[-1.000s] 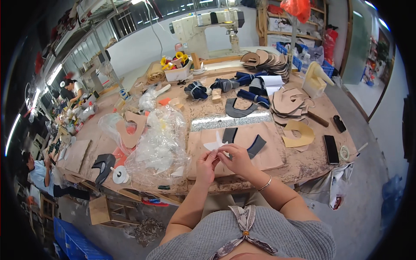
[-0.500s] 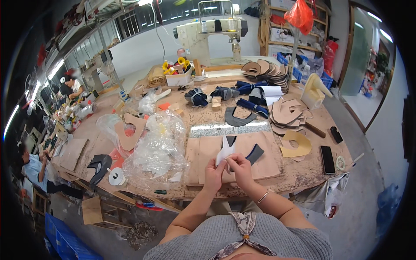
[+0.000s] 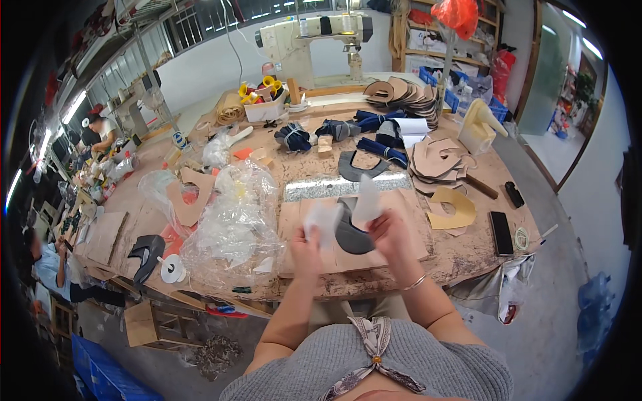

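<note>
My left hand (image 3: 306,252) is closed on a white sheet piece (image 3: 324,220), blurred by motion. To its right, my right hand (image 3: 390,234) pinches another thin white sheet piece (image 3: 366,202) that points away from me. Between and beneath them a dark grey curved cut piece (image 3: 352,238) lies on a tan board (image 3: 413,237), partly covered by the white pieces. Just past the board, another dark grey U-shaped piece (image 3: 354,172) rests on the table beyond a speckled slab (image 3: 307,190).
Crumpled clear plastic (image 3: 234,220) spreads left of the board. At right lie a tan U-shaped piece (image 3: 461,208), stacked tan pieces (image 3: 435,164), a phone (image 3: 501,233) and a hammer-like handle (image 3: 481,188). Navy bundles (image 3: 292,138) and a sewing machine (image 3: 287,47) stand farther back.
My hands were together on white material and have moved apart, each now with a white piece. More of the dark curved piece on the board shows between them. The view has shifted slightly.
</note>
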Action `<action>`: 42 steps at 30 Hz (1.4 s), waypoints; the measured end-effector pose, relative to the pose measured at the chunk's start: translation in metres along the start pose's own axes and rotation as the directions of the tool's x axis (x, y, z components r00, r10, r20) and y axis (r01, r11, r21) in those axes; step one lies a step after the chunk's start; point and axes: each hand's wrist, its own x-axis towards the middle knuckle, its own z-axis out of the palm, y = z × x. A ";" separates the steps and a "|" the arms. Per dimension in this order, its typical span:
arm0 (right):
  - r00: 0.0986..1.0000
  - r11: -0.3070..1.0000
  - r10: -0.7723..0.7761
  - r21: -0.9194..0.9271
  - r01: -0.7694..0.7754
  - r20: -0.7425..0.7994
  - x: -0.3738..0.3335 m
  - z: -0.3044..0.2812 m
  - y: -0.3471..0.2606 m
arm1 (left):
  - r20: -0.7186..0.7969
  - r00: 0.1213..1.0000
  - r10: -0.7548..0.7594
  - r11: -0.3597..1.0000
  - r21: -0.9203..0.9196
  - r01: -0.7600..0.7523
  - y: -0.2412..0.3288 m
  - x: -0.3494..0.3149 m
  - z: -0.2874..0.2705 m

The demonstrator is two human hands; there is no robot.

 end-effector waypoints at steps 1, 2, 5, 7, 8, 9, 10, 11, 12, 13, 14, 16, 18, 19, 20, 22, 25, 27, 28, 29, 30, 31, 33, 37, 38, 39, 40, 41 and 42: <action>0.999 0.998 -0.044 0.054 0.044 -0.003 0.011 -0.009 -0.024 | -0.068 0.998 0.008 1.000 0.008 -0.007 0.000 0.013 -0.015; 0.996 0.990 -0.091 0.108 0.091 -0.007 0.020 -0.015 -0.043 | -0.067 0.996 0.061 0.995 0.079 -0.056 -0.006 0.031 -0.034; 0.993 0.983 -0.119 -0.138 0.121 0.021 0.005 0.000 -0.072 | 0.006 0.983 0.182 0.846 0.509 -0.160 0.018 0.045 -0.042; 0.994 0.974 -0.112 -0.198 0.110 0.003 0.000 0.001 -0.070 | 0.307 0.818 0.486 0.266 0.840 -0.473 0.024 0.055 -0.051; 0.994 0.968 -0.107 -0.228 0.103 -0.005 -0.003 0.001 -0.068 | 0.438 0.762 0.477 0.054 0.851 -0.523 0.023 0.054 -0.052; 0.996 0.970 -0.091 -0.223 0.093 0.021 -0.008 0.002 -0.066 | 0.562 0.701 0.439 -0.160 0.817 -0.554 0.027 0.051 -0.050; 0.992 0.964 -0.119 -0.234 0.127 0.048 -0.007 -0.003 -0.063 | 0.671 0.639 0.375 -0.366 0.741 -0.563 0.031 0.049 -0.048; 0.987 0.957 -0.145 -0.244 0.159 0.076 -0.002 -0.012 -0.058 | 0.677 0.637 0.369 -0.356 0.736 -0.576 0.034 0.047 -0.045; 0.980 0.949 -0.167 -0.251 0.189 0.103 -0.002 -0.018 -0.054 | 0.682 0.636 0.362 -0.348 0.732 -0.586 0.036 0.043 -0.040; 0.950 0.837 -0.288 -0.450 0.312 0.122 -0.007 -0.014 -0.046 | 0.684 0.635 0.358 -0.344 0.729 -0.591 0.041 0.041 -0.034; 0.902 0.669 -0.398 -0.620 0.410 0.168 -0.014 -0.008 -0.036 | 0.647 0.645 0.407 -0.168 0.747 -0.643 0.045 0.036 -0.025; 0.687 0.122 -0.497 -0.741 0.660 0.530 -0.024 0.014 -0.022 | 0.547 0.687 0.479 0.190 0.699 -0.689 0.051 0.017 0.001; 0.275 -0.488 -0.180 -0.329 0.808 0.944 -0.034 0.035 -0.011 | 0.381 0.923 0.057 0.844 0.476 -0.248 0.049 -0.001 0.024; 0.287 -0.453 -0.177 -0.337 0.825 0.941 -0.036 0.036 -0.003 | 0.349 0.937 0.003 0.902 0.403 -0.153 0.039 -0.005 0.029; 0.299 -0.418 -0.172 -0.344 0.841 0.939 -0.039 0.034 0.006 | 0.323 0.945 -0.052 0.945 0.321 -0.058 0.026 -0.005 0.030; 0.513 -0.104 -0.326 -0.570 0.815 0.794 -0.040 0.027 0.014 | 0.312 0.947 -0.081 0.967 0.255 -0.001 0.022 -0.002 0.029; 0.899 0.596 -0.344 -0.677 0.433 0.271 -0.034 0.010 0.017 | 0.303 0.953 0.010 0.925 0.360 -0.124 0.028 -0.012 0.027; 0.916 0.747 -0.354 -0.533 0.397 0.188 -0.024 0.010 0.013 | 0.304 0.945 0.124 0.848 0.461 -0.260 0.035 -0.012 0.034; 0.924 0.809 -0.352 -0.449 0.380 0.147 -0.021 0.014 0.009 | 0.328 0.926 0.185 0.805 0.490 -0.334 0.036 -0.010 0.036; 0.934 0.829 -0.337 -0.432 0.355 0.120 -0.023 0.020 0.005 | 0.356 0.903 0.242 0.756 0.514 -0.406 0.037 -0.006 0.036; 0.934 0.848 -0.337 -0.393 0.356 0.119 -0.022 0.024 0.002 | 0.391 0.870 0.301 0.700 0.529 -0.480 0.039 -0.002 0.038; 0.934 0.865 -0.336 -0.353 0.356 0.118 -0.021 0.027 -0.001 | 0.408 0.868 0.283 0.695 0.536 -0.479 0.040 0.001 0.038; 0.938 0.892 -0.329 -0.291 0.346 0.108 -0.020 0.022 -0.007 | 0.442 0.862 0.248 0.685 0.549 -0.479 0.044 0.006 0.039; 0.955 0.922 -0.286 -0.251 0.296 0.075 -0.013 0.002 -0.014 | 0.532 0.789 0.308 0.626 0.511 -0.589 0.038 0.016 0.037; 0.960 0.926 -0.273 -0.252 0.281 0.068 -0.013 0.000 -0.015 | 0.547 0.762 0.345 0.590 0.505 -0.630 0.037 0.017 0.037; 0.956 0.923 -0.285 -0.253 0.292 0.064 -0.013 0.000 -0.016 | 0.561 0.736 0.380 0.552 0.501 -0.667 0.039 0.016 0.039; 0.953 0.919 -0.297 -0.253 0.302 0.060 -0.013 0.002 -0.019 | 0.563 0.777 0.282 0.626 0.506 -0.594 0.043 0.014 0.040; 0.950 0.916 -0.308 -0.253 0.312 0.057 -0.012 0.005 -0.022 | 0.564 0.806 0.179 0.690 0.512 -0.512 0.048 0.010 0.041; 0.948 0.912 -0.309 -0.261 0.318 0.077 -0.012 0.007 -0.025 | 0.564 0.823 0.072 0.743 0.520 -0.421 0.055 0.005 0.044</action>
